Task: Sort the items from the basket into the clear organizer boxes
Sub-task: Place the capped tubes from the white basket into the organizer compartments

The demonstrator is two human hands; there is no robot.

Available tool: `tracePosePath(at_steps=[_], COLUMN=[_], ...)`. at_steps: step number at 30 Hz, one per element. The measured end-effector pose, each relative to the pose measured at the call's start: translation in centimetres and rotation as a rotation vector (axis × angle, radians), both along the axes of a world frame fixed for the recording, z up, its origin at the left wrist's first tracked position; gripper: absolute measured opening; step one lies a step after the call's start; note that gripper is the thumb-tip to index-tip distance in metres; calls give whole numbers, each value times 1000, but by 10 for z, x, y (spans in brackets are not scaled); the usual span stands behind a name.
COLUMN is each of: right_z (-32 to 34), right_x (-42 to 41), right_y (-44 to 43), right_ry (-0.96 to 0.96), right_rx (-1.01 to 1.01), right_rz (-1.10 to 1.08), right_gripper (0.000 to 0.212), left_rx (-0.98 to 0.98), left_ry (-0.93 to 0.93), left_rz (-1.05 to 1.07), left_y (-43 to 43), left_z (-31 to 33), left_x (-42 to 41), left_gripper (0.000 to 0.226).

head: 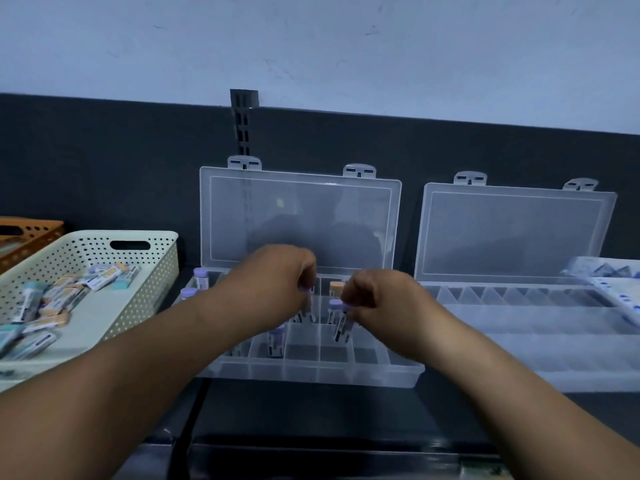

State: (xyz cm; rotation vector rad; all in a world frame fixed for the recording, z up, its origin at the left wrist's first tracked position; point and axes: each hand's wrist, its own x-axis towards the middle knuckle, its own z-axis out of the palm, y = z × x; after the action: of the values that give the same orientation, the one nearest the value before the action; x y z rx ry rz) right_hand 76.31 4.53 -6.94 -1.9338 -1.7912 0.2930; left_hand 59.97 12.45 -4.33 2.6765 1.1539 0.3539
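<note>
A cream perforated basket (152,299) at the left holds several small erasers (104,277) in purple, orange and teal sleeves. A clear organizer box (311,374) stands in the middle with its lid up. Several purple and orange erasers stand upright in its compartments. My left hand (277,282) pinches a purple eraser (310,306) over the box's middle cells. My right hand (377,299) pinches another purple eraser (343,327), tilted, with its lower end in a compartment. A second clear organizer box (519,341) lies open at the right.
An orange perforated basket (31,233) sits behind the cream one at the far left. White packets with blue print (613,289) lie at the right edge on the second box. A dark wall panel with a slotted metal rail (242,129) runs behind everything.
</note>
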Motion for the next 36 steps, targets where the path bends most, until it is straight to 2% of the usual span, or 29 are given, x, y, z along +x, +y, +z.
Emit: tracePosePath(at_steps=[6, 9, 14, 18, 25, 28, 32, 36], right_z=[-17, -21, -27, -30, -12, 6, 25, 24], right_x=[-5, -7, -9, -11, -16, -30, -71, -124], right_y=[10, 12, 15, 17, 16, 20, 38, 63], right_ry=[-77, -81, -120, -149, -174, -207, -206, -203], right_rx=[-54, -74, -107, -133, -114, -36, 46, 68], right_rz=[25, 32, 4, -26, -56, -27, 81, 204], right_gripper=[16, 9, 10, 16, 26, 26, 23, 19], left_rx=[96, 99, 120, 112, 70, 65, 94, 130], left_ry=[139, 184, 149, 132, 88, 9, -72, -50], left_rz=[-44, -53, -76, -102, -125, -91, 16, 153], left_y=[-1, -1, 2, 4, 9, 17, 38, 62], left_z=[-25, -32, -39, -41, -38, -25, -4, 9], left_x=[9, 10, 8, 7, -6, -22, -62, -118], left_gripper=[5, 9, 2, 6, 28, 30, 20, 17])
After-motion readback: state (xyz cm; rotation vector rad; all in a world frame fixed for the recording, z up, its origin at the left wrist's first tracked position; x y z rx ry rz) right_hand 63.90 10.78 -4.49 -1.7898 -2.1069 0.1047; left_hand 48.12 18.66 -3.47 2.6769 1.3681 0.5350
